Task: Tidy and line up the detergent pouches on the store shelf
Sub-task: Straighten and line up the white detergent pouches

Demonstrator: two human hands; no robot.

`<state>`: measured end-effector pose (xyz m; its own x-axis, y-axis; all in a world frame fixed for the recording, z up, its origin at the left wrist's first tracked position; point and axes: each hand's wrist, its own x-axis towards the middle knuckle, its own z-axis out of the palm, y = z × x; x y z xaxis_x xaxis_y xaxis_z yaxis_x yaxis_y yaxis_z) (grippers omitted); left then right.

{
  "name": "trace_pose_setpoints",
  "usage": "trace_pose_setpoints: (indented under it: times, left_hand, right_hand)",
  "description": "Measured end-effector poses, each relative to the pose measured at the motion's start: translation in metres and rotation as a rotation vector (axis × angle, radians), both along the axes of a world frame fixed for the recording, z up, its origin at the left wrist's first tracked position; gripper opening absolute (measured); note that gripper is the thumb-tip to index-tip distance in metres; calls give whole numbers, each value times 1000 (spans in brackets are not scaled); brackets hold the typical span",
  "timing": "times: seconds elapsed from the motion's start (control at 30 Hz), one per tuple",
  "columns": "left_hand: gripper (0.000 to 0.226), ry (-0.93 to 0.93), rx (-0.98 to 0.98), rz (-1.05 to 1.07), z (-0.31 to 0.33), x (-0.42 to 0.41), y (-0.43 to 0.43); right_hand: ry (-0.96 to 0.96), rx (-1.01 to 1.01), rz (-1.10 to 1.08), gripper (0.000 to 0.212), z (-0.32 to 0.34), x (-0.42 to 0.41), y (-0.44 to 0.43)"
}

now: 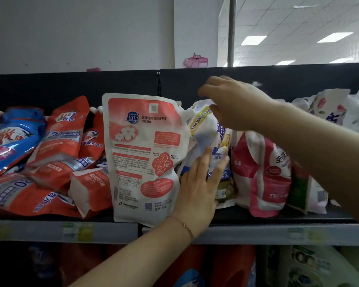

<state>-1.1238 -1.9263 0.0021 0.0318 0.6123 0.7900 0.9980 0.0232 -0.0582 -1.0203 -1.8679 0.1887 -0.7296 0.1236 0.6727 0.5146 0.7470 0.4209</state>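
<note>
My left hand (197,189) lay flat, fingers straight and slightly spread, against the lower front of the white-and-blue pouch (207,139). Nothing was curled round it. The heel of that hand sat just beside the right edge of the coral pouch (145,154). A thin bracelet (184,225) circled the wrist.

My right hand (232,102) reached across from the right and hovered at the top of the white-and-blue pouch. The fingers were blurred, so I could not tell whether they pinched the pouch top or only touched it.

Position of stock on the shelf (257,233):
- Coral pouch: upright, printed back facing outward, spout at its upper right corner.
- White-and-blue pouch: tilted, between the coral pouch and the pink pouch (261,175), touching both.
- Pink pouch: standing, slumped, partly behind my right forearm.
- Orange pouches (60,141): piled untidily at the left, several lying flat.
- Blue pouch (10,139): leaning at the far left of that pile.
</note>
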Motion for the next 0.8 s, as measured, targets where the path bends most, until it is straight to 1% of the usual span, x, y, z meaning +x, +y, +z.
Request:
trace_pose_setpoints:
  times: [0.07, 0.1, 0.17, 0.27, 0.37, 0.47, 0.57, 0.7, 0.8]
  left_hand:
    - [116, 53, -59, 65, -1, -2, 2]
    - [113, 66, -75, 73, -3, -4, 4]
    - [107, 72, -100, 82, -7, -6, 9]
    - [103, 78, -73, 123, -9, -8, 12]
    - [98, 89, -13, 159, -9, -7, 16]
    - [97, 93, 2, 176, -12, -9, 19]
    - [96, 79, 5, 178, -14, -11, 21]
    - [99, 77, 20, 203, -15, -10, 22]
    - [101, 85, -7, 181, -14, -13, 25]
  right_hand:
    - [-201, 108, -176, 53, 21, -14, 10]
    - [-278, 103, -253, 55, 28, -20, 17]
    - [-384, -55, -336, 56, 39, -32, 32]
    - [-475, -343, -335, 54, 49, -42, 56]
    - [-402, -564, -256, 49, 56, -43, 72]
    - [-387, -629, -248, 48, 54, -41, 83]
    - [-344, -651, -204, 36, 51, -39, 91]
    - [-289, -591, -127, 13, 50, -40, 91]
    - [-234, -556, -66, 8, 49, -39, 88]
